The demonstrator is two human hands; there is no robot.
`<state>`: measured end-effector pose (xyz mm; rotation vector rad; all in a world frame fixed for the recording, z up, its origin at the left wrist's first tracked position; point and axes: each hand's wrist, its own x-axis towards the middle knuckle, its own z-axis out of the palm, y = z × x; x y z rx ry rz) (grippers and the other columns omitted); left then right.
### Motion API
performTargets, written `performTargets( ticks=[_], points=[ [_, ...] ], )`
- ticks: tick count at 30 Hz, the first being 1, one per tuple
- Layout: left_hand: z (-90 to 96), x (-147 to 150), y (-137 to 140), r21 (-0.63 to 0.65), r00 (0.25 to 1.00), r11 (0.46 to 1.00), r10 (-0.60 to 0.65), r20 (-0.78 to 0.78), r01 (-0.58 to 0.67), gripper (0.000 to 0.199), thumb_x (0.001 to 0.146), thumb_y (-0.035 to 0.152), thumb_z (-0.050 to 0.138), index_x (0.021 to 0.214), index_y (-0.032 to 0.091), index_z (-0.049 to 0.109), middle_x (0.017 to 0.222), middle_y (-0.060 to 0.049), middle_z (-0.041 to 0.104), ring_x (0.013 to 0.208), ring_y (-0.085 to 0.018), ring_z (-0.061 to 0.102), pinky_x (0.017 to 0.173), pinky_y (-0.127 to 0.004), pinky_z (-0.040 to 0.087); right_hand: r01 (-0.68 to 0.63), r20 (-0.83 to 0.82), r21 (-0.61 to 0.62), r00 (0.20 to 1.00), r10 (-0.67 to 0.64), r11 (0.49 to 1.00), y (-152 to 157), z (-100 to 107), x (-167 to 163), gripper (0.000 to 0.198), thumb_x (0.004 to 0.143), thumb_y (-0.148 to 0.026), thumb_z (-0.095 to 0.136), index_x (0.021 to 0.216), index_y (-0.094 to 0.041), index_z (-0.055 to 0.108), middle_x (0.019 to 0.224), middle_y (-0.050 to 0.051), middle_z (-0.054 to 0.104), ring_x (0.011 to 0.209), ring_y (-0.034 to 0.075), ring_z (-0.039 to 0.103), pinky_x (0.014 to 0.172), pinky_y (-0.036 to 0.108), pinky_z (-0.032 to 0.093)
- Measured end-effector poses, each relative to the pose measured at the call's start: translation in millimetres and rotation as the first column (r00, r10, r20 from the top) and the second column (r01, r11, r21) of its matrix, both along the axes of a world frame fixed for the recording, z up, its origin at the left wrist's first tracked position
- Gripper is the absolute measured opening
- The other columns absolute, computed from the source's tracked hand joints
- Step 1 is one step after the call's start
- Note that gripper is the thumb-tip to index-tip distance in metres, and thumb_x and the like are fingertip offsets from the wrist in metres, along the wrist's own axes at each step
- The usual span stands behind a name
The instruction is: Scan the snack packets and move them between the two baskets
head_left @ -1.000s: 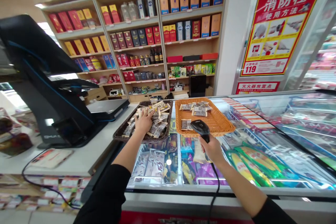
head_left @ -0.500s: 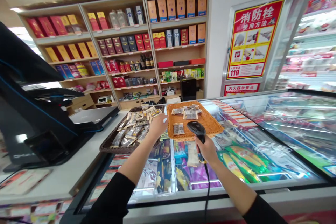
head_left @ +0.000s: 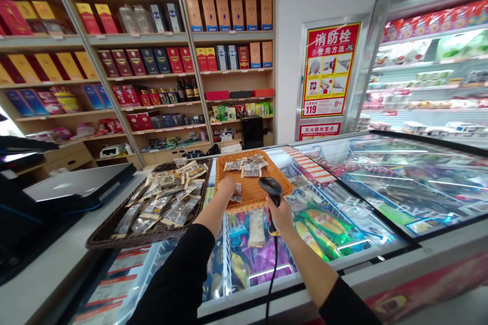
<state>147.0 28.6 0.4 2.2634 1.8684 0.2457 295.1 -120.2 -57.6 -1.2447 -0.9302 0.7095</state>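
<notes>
My right hand [head_left: 280, 213] is wrapped round the handle of a black barcode scanner [head_left: 270, 186], held over the right front part of an orange wicker basket [head_left: 259, 204]. A cable hangs down from the scanner's grip. My left hand [head_left: 225, 189] is at the left side of this basket, right beside a small clear packet [head_left: 237, 193] that it partly covers. Its fingers are hidden behind the hand, so any grip on the packet does not show. Several similar packets [head_left: 252, 166] lie at the basket's back. A dark brown basket [head_left: 114, 241] to the left holds many packets.
Both baskets rest on the glass top of a chest freezer [head_left: 324, 284] full of packaged food. A flat-topped black device [head_left: 82, 183] stands on the counter at left. Behind are shelves [head_left: 160, 78] of boxes, a fire-hydrant sign [head_left: 330, 68] and a lit display cooler [head_left: 430, 81].
My left hand has gone from between the two baskets to the packet in the orange one. The view has turned right. The scanner stays in my right hand.
</notes>
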Motion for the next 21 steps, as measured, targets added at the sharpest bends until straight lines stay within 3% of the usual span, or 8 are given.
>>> performTargets(
  ticks=[3,6,8,10,13,17,21],
  points=[
    [-4.8,-7.2,8.6,-0.073,0.988,0.996,0.068,0.138,-0.058,0.054,0.050,0.035,0.085,0.096,0.014,0.065,0.109,-0.017,0.069,0.104,-0.032,0.063,0.081,-0.033,0.050,-0.019,-0.006,-0.011,1.000,0.019,1.000,1.3,-1.2,-0.8,0.032,0.076,-0.052,0.058,0.073,-0.021,0.051,0.041,-0.005,0.050,0.032,0.015,0.049,0.036,0.025,0.039],
    [-9.8,-14.9,12.0,-0.131,0.914,0.989,-0.005,0.405,0.063,0.045,0.054,0.032,0.083,0.093,0.016,0.065,0.100,-0.011,0.072,0.096,-0.027,0.066,0.079,-0.031,0.050,-0.022,-0.001,-0.018,1.000,0.022,1.000,2.8,-2.2,0.6,0.032,0.077,-0.052,0.057,0.074,-0.021,0.051,0.041,-0.005,0.051,0.032,0.015,0.050,0.036,0.025,0.039],
    [-11.6,-20.4,11.6,-0.151,0.785,0.975,-0.037,0.619,0.164,0.046,0.053,0.032,0.083,0.093,0.017,0.064,0.096,-0.008,0.073,0.091,-0.025,0.067,0.077,-0.031,0.052,-0.010,0.022,-0.021,1.000,0.011,1.000,2.3,-2.1,0.8,0.033,0.077,-0.052,0.057,0.073,-0.020,0.052,0.040,-0.005,0.051,0.032,0.015,0.050,0.037,0.024,0.039],
    [-11.8,-25.5,9.3,-0.124,0.583,0.963,-0.040,0.812,0.238,0.054,0.051,0.035,0.085,0.098,0.017,0.063,0.094,-0.008,0.073,0.089,-0.024,0.068,0.078,-0.034,0.052,-0.008,0.053,-0.015,0.999,0.009,1.000,-0.4,-0.9,-0.7,0.033,0.077,-0.052,0.057,0.074,-0.020,0.054,0.040,-0.005,0.051,0.032,0.015,0.050,0.038,0.025,0.039],
    [-10.7,-29.9,3.8,-0.064,0.304,0.956,-0.028,0.952,0.286,0.062,0.046,0.038,0.087,0.100,0.016,0.065,0.090,-0.007,0.074,0.092,-0.024,0.068,0.086,-0.037,0.051,-0.077,0.104,0.008,0.992,0.076,0.997,-8.7,2.7,-6.8,0.031,0.079,-0.050,0.056,0.079,-0.019,0.056,0.041,-0.006,0.050,0.034,0.015,0.051,0.039,0.024,0.040],
    [-9.3,-28.2,-2.7,-0.036,0.167,0.968,-0.006,0.986,0.248,0.053,0.045,0.037,0.088,0.089,0.014,0.069,0.087,-0.008,0.074,0.093,-0.024,0.067,0.091,-0.038,0.049,-0.206,0.263,0.000,0.944,0.199,0.979,-21.3,9.5,-17.2,0.026,0.080,-0.044,0.055,0.075,-0.019,0.056,0.042,-0.004,0.050,0.039,0.016,0.053,0.043,0.025,0.041],
    [-9.3,-24.7,-6.6,-0.035,0.062,0.972,0.021,0.998,0.234,0.050,0.047,0.035,0.087,0.089,0.014,0.070,0.089,-0.007,0.074,0.093,-0.024,0.067,0.089,-0.039,0.051,-0.184,0.400,-0.023,0.899,0.178,0.983,-28.8,16.8,-22.7,0.023,0.078,-0.041,0.056,0.076,-0.019,0.059,0.044,-0.001,0.054,0.050,0.021,0.060,0.048,0.025,0.041]
  ],
)
